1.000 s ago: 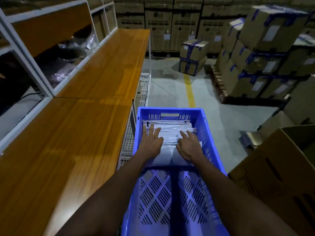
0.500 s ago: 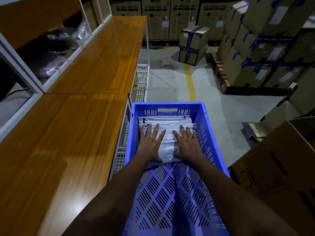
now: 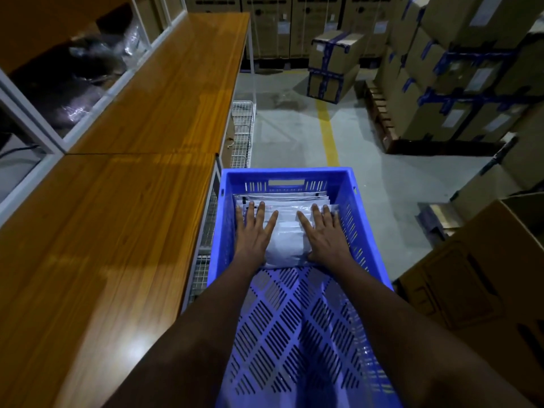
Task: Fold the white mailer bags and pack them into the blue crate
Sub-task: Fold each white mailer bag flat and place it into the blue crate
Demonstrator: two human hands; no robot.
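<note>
bags: white mailer bags stacked folded at the far end of the blue crate, beside the counter | grips: left grip and right grip flat, fingers straight, pressing the top bag | handling: we judge them light, soft, slick and springy; we would hold each fold by both side edges

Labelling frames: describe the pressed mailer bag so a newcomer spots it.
Start at the blue crate beside the wooden bench. White mailer bags fill its far end. The target bag is the nearest, puffy one, under the left hand and right hand.
</note>
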